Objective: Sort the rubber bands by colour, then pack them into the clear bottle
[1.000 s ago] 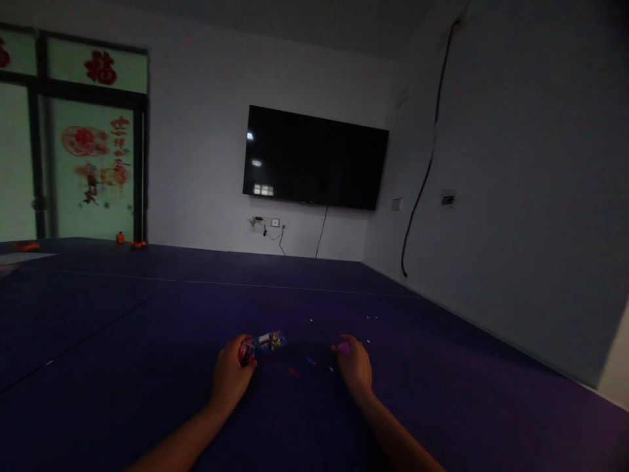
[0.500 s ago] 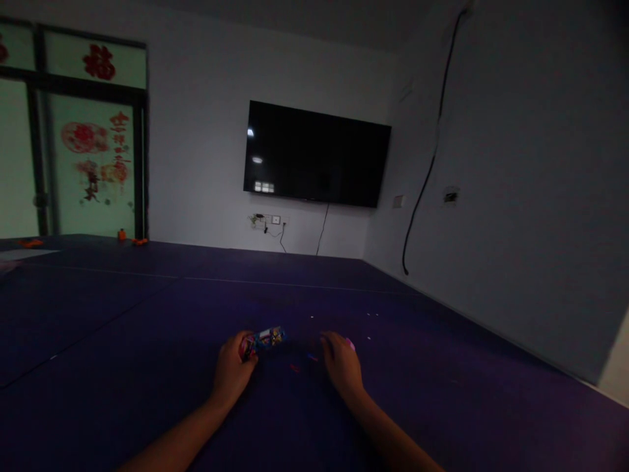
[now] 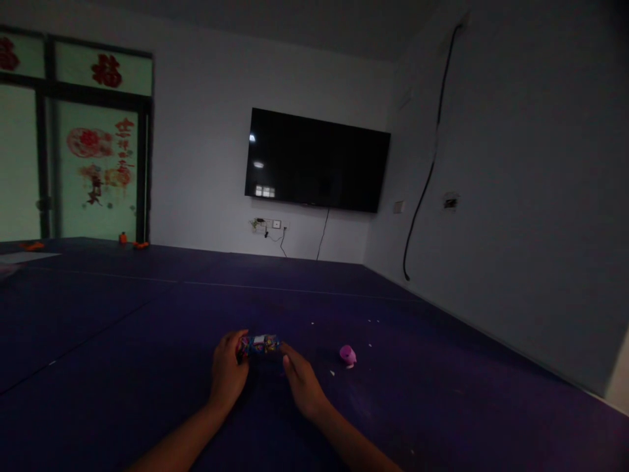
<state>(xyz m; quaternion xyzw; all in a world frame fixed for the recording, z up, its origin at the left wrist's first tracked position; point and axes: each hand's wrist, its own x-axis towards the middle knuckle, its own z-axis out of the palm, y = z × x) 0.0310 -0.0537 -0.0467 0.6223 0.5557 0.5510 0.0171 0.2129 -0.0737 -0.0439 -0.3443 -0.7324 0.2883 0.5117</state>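
Note:
My left hand (image 3: 229, 368) is closed around the left end of a small packet (image 3: 259, 344) with a shiny, multicoloured print and a pale label. It is held just above a dark purple surface (image 3: 147, 367). My right hand (image 3: 303, 380) is at the packet's right end, fingers stretched toward it and thumb apart; whether the fingertips touch it is hard to see. A small pink cup-shaped piece (image 3: 347, 354) rests on the surface to the right of my right hand, its round opening facing up and toward the left.
Small white scraps (image 3: 332, 373) lie scattered near the pink piece. Far left are orange objects (image 3: 140, 245) and a pale sheet (image 3: 29, 257). A television (image 3: 317, 160) hangs on the back wall; a black cable (image 3: 432, 164) runs down the right wall.
My right hand has let go of the pink piece, which now stands on the surface, and has moved left to the packet. My left hand keeps hold of the packet.

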